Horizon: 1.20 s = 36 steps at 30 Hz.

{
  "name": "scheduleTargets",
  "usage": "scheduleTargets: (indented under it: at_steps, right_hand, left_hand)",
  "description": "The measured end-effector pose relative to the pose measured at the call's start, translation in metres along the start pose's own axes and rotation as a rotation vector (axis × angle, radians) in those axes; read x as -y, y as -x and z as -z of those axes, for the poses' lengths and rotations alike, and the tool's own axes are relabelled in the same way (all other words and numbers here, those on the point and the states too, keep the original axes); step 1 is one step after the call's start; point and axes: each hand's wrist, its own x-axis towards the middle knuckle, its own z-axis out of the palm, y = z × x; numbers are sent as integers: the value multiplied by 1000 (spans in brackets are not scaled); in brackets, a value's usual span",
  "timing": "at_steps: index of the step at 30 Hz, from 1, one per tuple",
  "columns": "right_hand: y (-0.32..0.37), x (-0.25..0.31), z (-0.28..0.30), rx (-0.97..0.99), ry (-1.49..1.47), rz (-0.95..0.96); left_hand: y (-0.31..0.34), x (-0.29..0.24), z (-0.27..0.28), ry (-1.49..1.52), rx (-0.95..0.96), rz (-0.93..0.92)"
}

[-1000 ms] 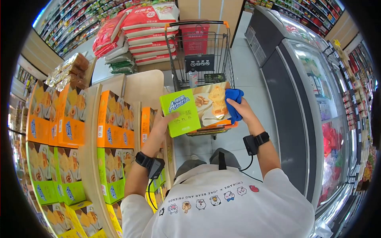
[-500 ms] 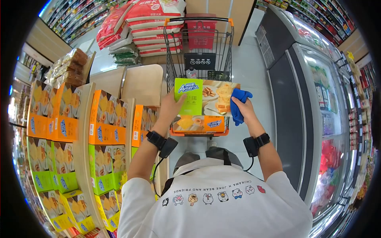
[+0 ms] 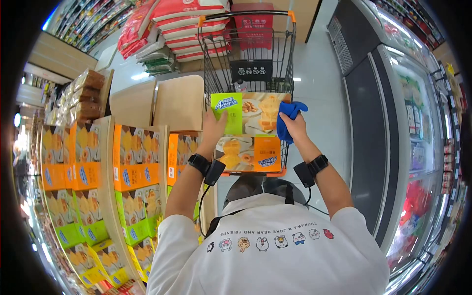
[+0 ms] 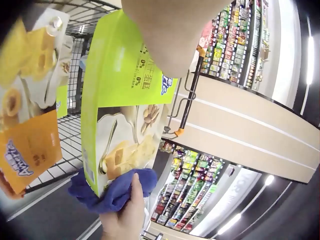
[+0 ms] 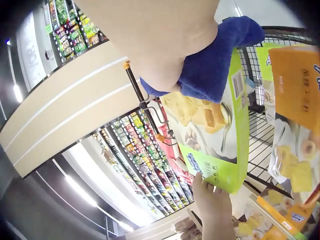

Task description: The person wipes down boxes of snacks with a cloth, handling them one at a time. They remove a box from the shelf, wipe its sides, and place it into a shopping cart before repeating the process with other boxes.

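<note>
A green cake box [image 3: 265,113] with a picture of cakes and nuts is held level over the cart, between both hands. My left hand [image 3: 215,129] grips its green end, thumb on the top face. At the opposite end my right hand [image 3: 294,127] holds a blue cloth [image 3: 285,135] against the box, thumb over the cloth. Nearer the body, an orange cake box [image 3: 268,153] lies in the shopping cart [image 3: 290,73]. Beyond the held box, the right wrist view shows part of another green box [image 5: 266,60] in the cart.
Shelves of orange boxes [image 3: 130,157], green and yellow ones stand on the left. Bare wooden display tops [image 3: 178,101] are beside the cart, with rice sacks [image 3: 189,29] behind. A glass-topped freezer [image 3: 366,123] runs along the right. A bottle [image 3: 240,86] is in the cart.
Both hands have brought the green box from a tilt near the shelf to level over the cart, keeping their hold. The orange box beneath has come into fuller view.
</note>
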Motion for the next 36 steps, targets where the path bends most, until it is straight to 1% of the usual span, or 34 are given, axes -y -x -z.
scheduleTargets:
  at_steps: [1, 4, 6, 7, 10, 11, 14, 16, 20, 21, 23, 24, 26, 27, 30, 32, 33, 35, 36]
  right_hand:
    - [-2, 6, -5, -9, 11, -12]
    - [-26, -14, -28, -78, 61, 33]
    - [-38, -26, -41, -75, 104, -46]
    - [-42, -28, -46, -76, 136, -90]
    - [-55, -45, -59, -78, 221, -168]
    - [-59, -52, -61, -72, 253, -200]
    - [-59, -66, -68, -46, 382, -265]
    - [-58, -82, -75, -18, 485, -273]
    - [-51, -93, -82, 128, 629, -289]
    - [-53, -98, -83, 172, 689, -270]
    - [-62, -112, -82, 247, 681, -266]
    - [-66, -116, -83, 285, 676, -261]
    - [-70, -124, -81, 402, 800, -236]
    - [-71, -122, -80, 460, 864, -219]
    - [-58, -124, -82, 481, 967, -136]
    - [-55, -123, -84, 449, 948, -152]
    - [-55, -120, -84, 438, 933, -155]
    - [-55, -116, -81, 428, 895, -152]
    - [-55, -110, -78, 432, 872, -144]
  left_hand:
    - [-7, 2, -3, 58, 7, 19]
    - [-35, 30, -20, 162, 11, 47]
    - [-47, 63, -40, 128, 28, 60]
    - [-52, 70, -43, 112, 34, 66]
    - [-54, 76, -54, 63, 165, 226]
    - [-56, 120, -81, 153, 207, 222]
    - [-40, 119, -86, 87, 253, 300]
    - [-30, 133, -90, 60, 295, 307]
    - [-30, 155, -102, -76, 390, 289]
    - [-30, 154, -101, -88, 405, 313]
    - [-32, 144, -97, -114, 431, 358]
    - [-33, 145, -97, -161, 474, 359]
    - [-36, 146, -97, -255, 559, 358]
    - [-36, 149, -100, -266, 546, 343]
    - [-34, 154, -103, -281, 537, 330]
    - [-34, 152, -100, -261, 577, 352]
    - [-33, 149, -99, -314, 584, 333]
    - [-28, 142, -98, -423, 598, 293]
    - [-25, 144, -98, -468, 565, 173]
